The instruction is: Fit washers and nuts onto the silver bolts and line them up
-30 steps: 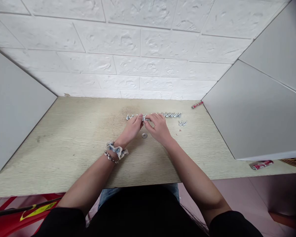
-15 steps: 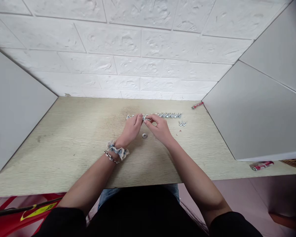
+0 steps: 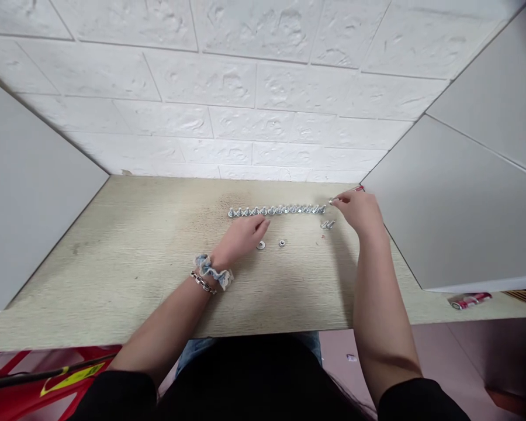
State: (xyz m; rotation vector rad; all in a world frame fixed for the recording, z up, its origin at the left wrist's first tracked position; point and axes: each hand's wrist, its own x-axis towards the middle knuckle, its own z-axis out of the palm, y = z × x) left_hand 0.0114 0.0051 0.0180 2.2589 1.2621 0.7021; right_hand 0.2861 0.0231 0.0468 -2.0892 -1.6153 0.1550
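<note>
Right of centre, the right hand (image 3: 363,215) pinches a small metal piece (image 3: 332,202) just beyond the row of bolts (image 3: 279,209); a low sweep could topple the end ones. At centre, the left hand (image 3: 242,238) curls by a washer (image 3: 263,246), its grip unclear; careless fingers could nudge that away.

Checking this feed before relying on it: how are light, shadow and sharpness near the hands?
Head view: soft light, with a shadow on the tabletop beside the right forearm; same head view: the row of fasteners lacks fine detail, and a bright speck at the right hand is too small to identify.
</note>
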